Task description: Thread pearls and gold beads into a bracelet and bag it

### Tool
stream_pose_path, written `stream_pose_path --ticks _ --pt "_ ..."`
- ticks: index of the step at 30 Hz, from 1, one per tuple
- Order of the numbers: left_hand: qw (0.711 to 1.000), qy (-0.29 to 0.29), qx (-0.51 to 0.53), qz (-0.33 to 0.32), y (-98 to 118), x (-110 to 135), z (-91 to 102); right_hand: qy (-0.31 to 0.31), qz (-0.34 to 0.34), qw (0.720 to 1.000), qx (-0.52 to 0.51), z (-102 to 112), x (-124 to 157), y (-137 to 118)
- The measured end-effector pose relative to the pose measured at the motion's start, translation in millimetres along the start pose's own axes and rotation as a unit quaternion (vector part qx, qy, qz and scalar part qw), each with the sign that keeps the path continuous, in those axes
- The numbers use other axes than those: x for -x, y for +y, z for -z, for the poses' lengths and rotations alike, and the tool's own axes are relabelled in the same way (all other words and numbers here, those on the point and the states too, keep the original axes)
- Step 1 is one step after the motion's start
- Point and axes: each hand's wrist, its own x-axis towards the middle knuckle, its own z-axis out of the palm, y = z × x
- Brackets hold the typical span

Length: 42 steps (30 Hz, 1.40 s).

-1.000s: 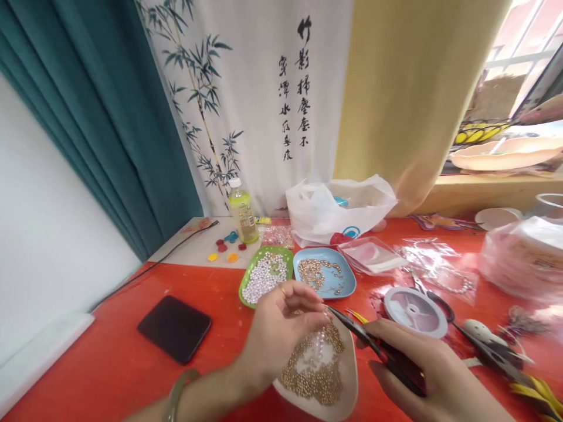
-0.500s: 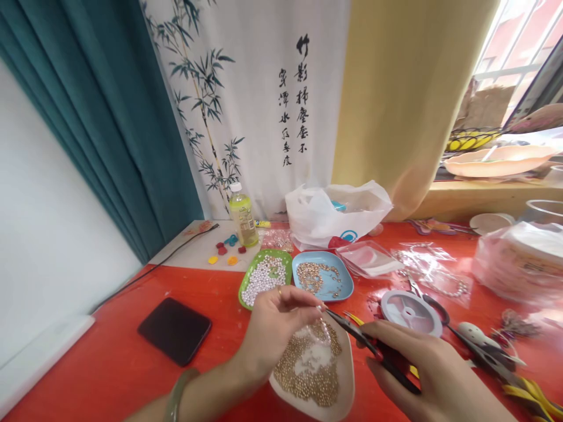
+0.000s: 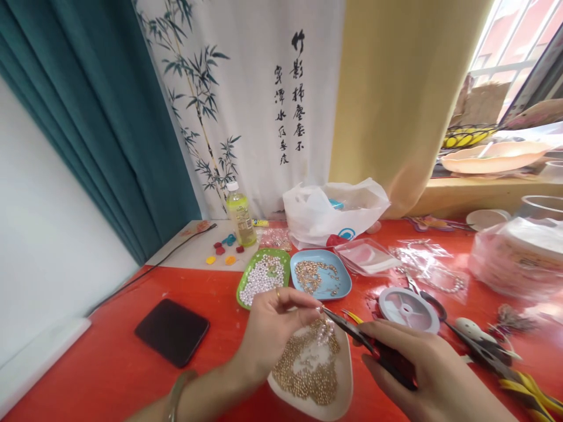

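Over a white tray (image 3: 347, 387) of small gold beads (image 3: 303, 381), my left hand (image 3: 275, 328) pinches a short strand of white pearl beads (image 3: 325, 332), its end at the fingertips. My right hand (image 3: 417, 363) is wrapped round dark-handled pliers (image 3: 352, 331), whose tips meet the strand's end beside my left fingers. The tiny part between the tips is too small to make out. Just beyond stand a green tray (image 3: 241, 290) of white pearls (image 3: 259, 281) and a blue tray (image 3: 325, 288) with gold beads (image 3: 308, 274).
A black phone (image 3: 172, 331) lies at left. To the right are a thread spool (image 3: 409, 310), scissors (image 3: 433, 305) and yellow-handled pliers (image 3: 528, 392). A bottle (image 3: 241, 217), a white plastic bag (image 3: 316, 214) and a pink-wrapped tub (image 3: 519, 258) stand farther back on the red table (image 3: 101, 357).
The strand hangs more bunched below my left fingertips. The pliers' tips have shifted slightly left, still at the strand's end. The whole view has moved a little.
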Motion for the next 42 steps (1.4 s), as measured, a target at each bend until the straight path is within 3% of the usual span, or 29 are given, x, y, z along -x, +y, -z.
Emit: stream_pose_path --ticks 7,19,27,37,42 --pt "0.999 -0.021 0.018 0.023 5 1 -0.8 0.026 0.016 0.999 0.014 -2 3 4" --pt "0.976 -0.046 0.157 0.145 13 -3 -0.9 0.008 0.026 1.0 -0.005 -7 5 3" --pt "0.984 -0.066 0.141 0.083 13 3 -3.9 0.011 0.019 1.0 -0.022 -6 7 -1" --pt "0.997 -0.012 0.072 0.0 8 6 -4.9 0.025 -0.001 0.999 -0.034 -4 7 -7" --pt "0.998 -0.012 0.049 -0.025 8 8 -5.1 0.018 0.002 0.999 -0.039 -2 5 -7"
